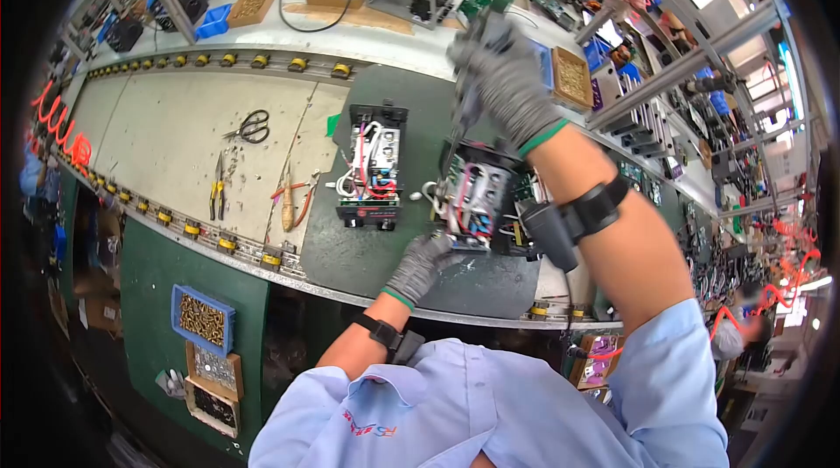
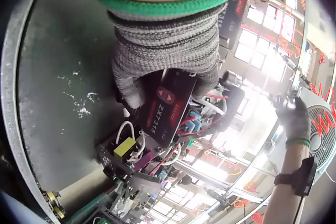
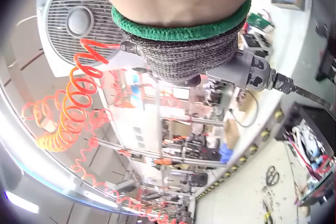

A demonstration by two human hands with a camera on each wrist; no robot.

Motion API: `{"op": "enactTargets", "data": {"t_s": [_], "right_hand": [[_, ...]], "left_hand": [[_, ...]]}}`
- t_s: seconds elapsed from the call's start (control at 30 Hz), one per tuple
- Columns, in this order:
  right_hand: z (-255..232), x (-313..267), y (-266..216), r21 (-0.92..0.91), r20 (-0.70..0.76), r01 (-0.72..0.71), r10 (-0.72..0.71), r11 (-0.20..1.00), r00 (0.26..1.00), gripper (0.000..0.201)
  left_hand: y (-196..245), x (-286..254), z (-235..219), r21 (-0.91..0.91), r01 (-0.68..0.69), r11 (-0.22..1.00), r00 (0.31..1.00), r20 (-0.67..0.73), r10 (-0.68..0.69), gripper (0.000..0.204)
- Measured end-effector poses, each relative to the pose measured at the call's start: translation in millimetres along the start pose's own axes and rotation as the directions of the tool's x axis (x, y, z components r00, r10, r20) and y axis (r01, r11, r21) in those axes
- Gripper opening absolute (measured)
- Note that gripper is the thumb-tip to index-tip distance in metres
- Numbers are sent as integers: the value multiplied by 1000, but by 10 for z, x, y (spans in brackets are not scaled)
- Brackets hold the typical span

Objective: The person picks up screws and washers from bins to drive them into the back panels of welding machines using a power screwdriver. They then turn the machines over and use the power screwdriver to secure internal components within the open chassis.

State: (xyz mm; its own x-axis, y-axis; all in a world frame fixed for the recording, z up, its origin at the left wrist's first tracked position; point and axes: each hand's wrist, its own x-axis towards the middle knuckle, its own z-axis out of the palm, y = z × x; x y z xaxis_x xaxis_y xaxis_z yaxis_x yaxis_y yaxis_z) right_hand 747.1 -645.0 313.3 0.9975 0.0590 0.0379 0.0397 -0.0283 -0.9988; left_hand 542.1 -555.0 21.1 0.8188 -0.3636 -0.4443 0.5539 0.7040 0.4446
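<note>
My gloved left hand (image 1: 418,268) grips the front panel of an open welding inverter (image 1: 479,197), thumb and fingers at opposite sides. The dark panel (image 2: 164,109) reads ZX7 315 in the left wrist view. Raised above the unit, my gloved right hand (image 1: 506,74) holds a power screwdriver (image 3: 239,70), its grey body sticking out of the fist. The driver's long shaft points down to the back end of the inverter. A second open inverter (image 1: 378,162) with white and red wires lies to the left on the dark mat (image 1: 350,254).
Scissors (image 1: 253,128), yellow-handled pliers (image 1: 217,190) and a wooden-handled tool (image 1: 287,206) lie on the bench to the left. A blue tray of brass parts (image 1: 203,319) sits lower left. Metal rails (image 1: 682,66) rise at right; a fan (image 3: 79,22) stands nearby.
</note>
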Motion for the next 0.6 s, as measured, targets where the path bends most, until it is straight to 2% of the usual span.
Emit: {"op": "enactTargets", "data": {"t_s": [0.03,0.07,0.1,0.13,0.17,0.2,0.23,0.27,0.3,0.37,0.4,0.47,0.5,0.57,0.6], "right_hand": [[-194,22,-239,98,49,-4,-1,995,999,29],[-360,50,-383,20,17,117,-117,993,993,29],[-521,57,-494,-63,-4,234,-235,970,972,29],[-687,12,-574,-148,-19,309,-315,939,949,28],[-850,-33,-573,-147,-33,310,-318,939,947,28],[-1010,-68,-549,-245,-94,280,-311,928,946,27],[-1166,-103,-536,-339,-153,242,-307,909,939,27],[-1323,-173,-533,-280,-123,85,-123,956,985,37],[-1392,-236,-470,-281,-131,82,-123,956,984,37],[-1525,-349,-267,-283,-142,50,-93,958,986,39],[-1563,-387,-172,-299,-179,-1,-55,954,982,38],[-1634,-491,33,-259,-172,19,-66,966,983,38],[-1662,-537,121,-214,-158,43,-78,976,984,38],[-1687,-580,211,-206,-195,4,-44,979,980,43],[-1663,-619,222,-161,-202,2,-35,987,979,42]], "left_hand": [[46,49,-21,-11,38,999,999,-4,-38,46],[210,-29,192,-37,24,999,990,-141,-29,54],[248,-23,183,-137,13,990,987,-157,-35,71],[263,-27,188,-233,15,972,981,-186,-59,79],[309,-80,276,-326,13,945,973,-215,-87,87],[319,-141,369,-416,62,907,978,-158,-139,100],[230,-134,449,-407,65,911,978,-155,-140,100],[64,-127,580,-250,199,948,969,-94,-229,100],[-109,-83,729,-80,322,943,944,-48,-326,100],[-405,-18,1172,15,427,904,903,38,-427,86],[-666,147,1225,16,436,900,899,43,-436,86],[-1211,559,1193,-187,570,800,822,119,-557,59],[-1317,586,1313,-187,577,795,816,127,-563,59],[-1503,625,1472,-387,416,823,899,36,-437,46],[-1552,659,1459,-443,402,801,904,54,-423,37]]}}
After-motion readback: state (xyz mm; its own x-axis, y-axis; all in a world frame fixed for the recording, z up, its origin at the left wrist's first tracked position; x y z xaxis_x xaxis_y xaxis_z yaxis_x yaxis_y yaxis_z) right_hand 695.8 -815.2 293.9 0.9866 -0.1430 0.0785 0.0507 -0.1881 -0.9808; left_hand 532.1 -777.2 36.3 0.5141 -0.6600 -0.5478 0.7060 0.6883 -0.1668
